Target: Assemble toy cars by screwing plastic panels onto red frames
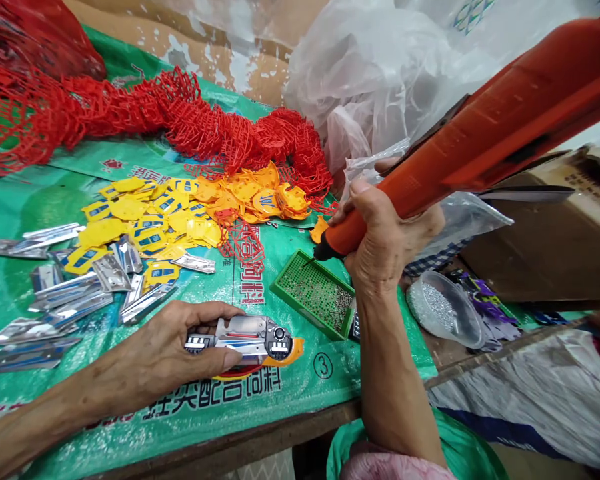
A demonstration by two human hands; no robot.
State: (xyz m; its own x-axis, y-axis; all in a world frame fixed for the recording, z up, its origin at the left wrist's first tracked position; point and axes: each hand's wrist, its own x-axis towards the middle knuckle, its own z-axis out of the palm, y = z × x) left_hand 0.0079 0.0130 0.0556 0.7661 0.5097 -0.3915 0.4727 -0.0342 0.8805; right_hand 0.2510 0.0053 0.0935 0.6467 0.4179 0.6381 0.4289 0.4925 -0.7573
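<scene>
My left hand (185, 337) grips a toy vehicle body (254, 339), grey and silver with an orange end and a red underside, low over the green sheet. Thumb and fingers close on its two sides. In my right hand (387, 233) is an orange-red electric screwdriver (460, 143), slanting down to the left. Its thin bit reaches over the far-left part of a green perforated tray (303, 312). Small screws (336, 303) are gathered toward the tray's near right end. Whether a screw sits on the bit is too small to tell.
Yellow parts (150, 223), orange parts (253, 193) and silver strips (75, 293) lie in heaps at the left. Behind them stretches a red plastic lattice pile (170, 120). A clear tub of tiny metal pieces (433, 307) and a cardboard box (535, 247) stand right.
</scene>
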